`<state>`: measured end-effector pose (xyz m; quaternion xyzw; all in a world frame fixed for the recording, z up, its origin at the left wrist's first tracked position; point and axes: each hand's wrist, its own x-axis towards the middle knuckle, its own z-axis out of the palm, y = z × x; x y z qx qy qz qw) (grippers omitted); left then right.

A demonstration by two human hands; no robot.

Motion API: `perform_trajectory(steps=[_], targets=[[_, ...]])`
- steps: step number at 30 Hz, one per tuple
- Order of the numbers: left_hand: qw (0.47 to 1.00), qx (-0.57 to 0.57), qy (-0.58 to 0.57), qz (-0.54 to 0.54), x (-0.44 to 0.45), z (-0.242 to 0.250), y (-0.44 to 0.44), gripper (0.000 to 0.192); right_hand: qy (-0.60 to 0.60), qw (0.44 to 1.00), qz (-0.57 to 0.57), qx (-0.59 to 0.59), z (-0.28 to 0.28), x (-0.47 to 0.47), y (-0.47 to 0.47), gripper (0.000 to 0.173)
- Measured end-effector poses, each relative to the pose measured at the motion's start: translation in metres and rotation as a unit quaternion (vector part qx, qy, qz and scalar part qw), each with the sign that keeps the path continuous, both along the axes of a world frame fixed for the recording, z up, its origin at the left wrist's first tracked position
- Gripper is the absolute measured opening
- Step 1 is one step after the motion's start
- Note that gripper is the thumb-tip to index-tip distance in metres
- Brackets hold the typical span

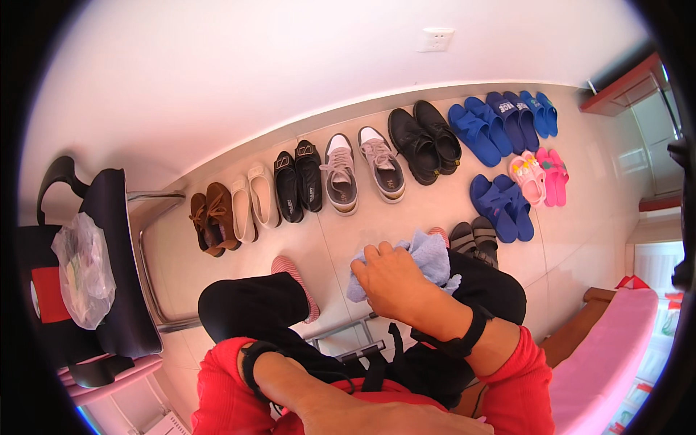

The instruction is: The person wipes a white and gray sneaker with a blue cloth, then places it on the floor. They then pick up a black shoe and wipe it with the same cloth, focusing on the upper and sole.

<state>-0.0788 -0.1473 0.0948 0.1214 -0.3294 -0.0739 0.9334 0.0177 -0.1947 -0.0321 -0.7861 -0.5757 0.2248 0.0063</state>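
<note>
My right hand (392, 280) grips a crumpled light blue terry cloth (427, 255) over my right knee, its folds sticking out past the fingers. My left hand (399, 420) lies across my body at the bottom edge, where its fingers are cut off. Before me on the floor stand grey lace-up sneakers (341, 176) with white toes, set a little apart. To their left are black flats (297, 179) with buckles, cream flats (255, 198) and brown lace-up shoes (216, 217). Black leather lace-up shoes (424, 144) stand to their right.
Blue slippers (478, 133), pink children's sandals (527, 176) and strapped dark sandals (476, 239) occupy the right side. A black chair (117, 261) holding a clear plastic bag (84, 272) stands left. A pink-covered surface (603, 348) is at lower right. The wall (272, 60) runs behind the shoes.
</note>
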Motion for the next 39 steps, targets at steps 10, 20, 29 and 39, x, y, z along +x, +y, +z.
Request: perform_trajectory(steps=[10, 20, 29, 39], targets=[[0.999, 0.010, 0.027, -0.019, 0.003, 0.010, -0.021, 0.008, -0.011, 1.000, -0.002, 0.011, 0.005, 0.001, -0.011, 0.031], [0.932, 0.292, -0.171, -0.129, 0.033, -0.014, -0.009, 0.014, -0.011, 0.998, -0.047, 0.033, 0.014, 0.003, -0.030, 0.030], [0.379, 0.900, -0.009, -0.216, 0.004, -0.272, 0.013, 0.031, -0.159, 0.972, -0.157, 0.065, 0.023, 0.008, -0.014, 0.018], [0.336, 0.929, 0.107, -0.110, 0.133, -0.479, -0.015, 0.032, -0.116, 0.972, -0.175, 0.104, 0.042, 0.022, -0.036, 0.016]])
